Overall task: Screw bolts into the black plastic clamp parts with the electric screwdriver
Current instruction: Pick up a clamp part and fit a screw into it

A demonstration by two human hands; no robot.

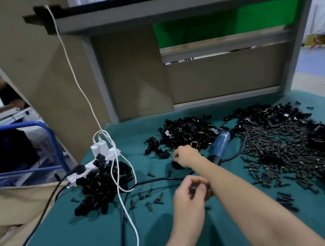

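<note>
Green cloth is spread over the table (79, 242), on whose right side a wide heap of bolts (275, 147) is strewn. A pile of black clamp parts (188, 132) is heaped at the middle back, and a smaller pile (104, 186) is stacked at the left against a white power strip (79, 173). The blue electric screwdriver (220, 146) is laid flat between the middle pile and the bolts, untouched. The right hand (187, 156) is reached across just left of it, fingers curled down over a single clamp part (176, 165); whether that part is gripped cannot be told through the blur. The left hand (187, 199) is held nearer, against the right forearm, fingers curled, its contents not discernible. Loose bolts (148, 204) are scattered to its left.
</note>
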